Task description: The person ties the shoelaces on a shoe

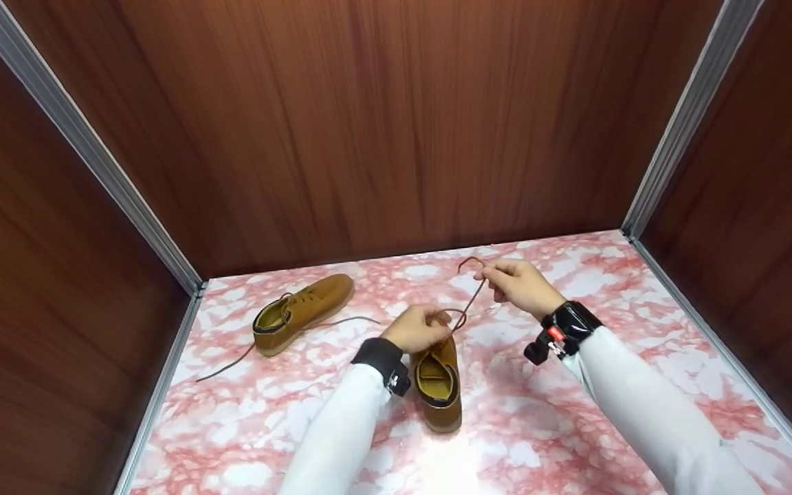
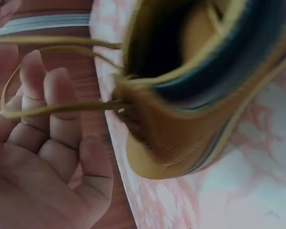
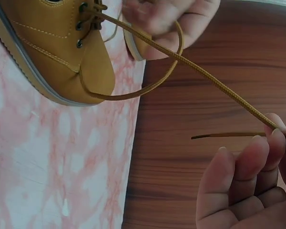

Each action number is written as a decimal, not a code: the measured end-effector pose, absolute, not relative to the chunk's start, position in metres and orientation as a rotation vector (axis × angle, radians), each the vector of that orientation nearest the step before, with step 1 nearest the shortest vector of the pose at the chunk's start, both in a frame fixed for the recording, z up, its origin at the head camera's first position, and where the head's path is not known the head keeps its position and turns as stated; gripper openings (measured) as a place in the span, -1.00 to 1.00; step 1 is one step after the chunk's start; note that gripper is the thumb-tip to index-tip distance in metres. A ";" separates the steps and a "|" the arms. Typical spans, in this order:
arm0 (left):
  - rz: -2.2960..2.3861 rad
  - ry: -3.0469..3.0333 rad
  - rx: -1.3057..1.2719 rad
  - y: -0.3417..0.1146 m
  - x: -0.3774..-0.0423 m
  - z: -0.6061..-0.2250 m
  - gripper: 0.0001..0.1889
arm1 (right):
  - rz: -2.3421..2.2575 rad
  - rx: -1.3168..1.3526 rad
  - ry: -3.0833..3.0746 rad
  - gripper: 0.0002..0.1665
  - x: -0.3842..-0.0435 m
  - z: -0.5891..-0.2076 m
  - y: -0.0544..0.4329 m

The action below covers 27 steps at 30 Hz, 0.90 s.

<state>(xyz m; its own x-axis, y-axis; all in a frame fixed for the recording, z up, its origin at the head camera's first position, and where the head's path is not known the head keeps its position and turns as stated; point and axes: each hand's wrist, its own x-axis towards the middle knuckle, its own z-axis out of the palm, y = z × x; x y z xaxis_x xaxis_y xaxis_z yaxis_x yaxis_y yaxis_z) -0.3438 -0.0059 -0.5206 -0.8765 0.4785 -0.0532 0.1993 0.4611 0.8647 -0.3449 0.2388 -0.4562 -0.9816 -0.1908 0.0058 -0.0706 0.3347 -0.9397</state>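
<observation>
Ideally, from afar, I'd draw the lace (image 3: 219, 86) slowly lest its loop (image 2: 57, 109) slip, right hand (image 1: 521, 283) pinching near the tip (image 3: 202, 137), left hand (image 1: 418, 330) curled round the loop by the nearer shoe (image 1: 443, 414) on the table (image 1: 520, 454).

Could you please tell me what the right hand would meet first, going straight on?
Beyond the lace it pinches, the right hand would probably meet the brown back panel first, though depth is unclear.
</observation>
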 end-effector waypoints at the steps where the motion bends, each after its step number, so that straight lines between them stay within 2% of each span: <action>1: 1.348 2.456 0.605 -0.004 -0.343 -0.523 -0.78 | -1.715 -0.263 2.495 -0.56 -0.346 -0.454 0.237; 8: 1.354 2.620 0.675 0.003 -0.339 -0.535 -0.82 | -1.477 -0.451 2.659 -0.63 -0.353 -0.434 0.209; 14: 1.512 2.554 0.642 0.000 -0.337 -0.537 -0.65 | -1.271 -0.711 2.661 -0.61 -0.355 -0.422 0.189; 18: 1.628 2.453 0.549 -0.003 -0.337 -0.538 -0.62 | -1.254 -0.687 2.678 -0.58 -0.356 -0.434 0.200; 27: 1.724 2.343 0.430 -0.012 -0.337 -0.538 -0.63 | -1.190 -0.514 2.692 -0.60 -0.352 -0.487 0.237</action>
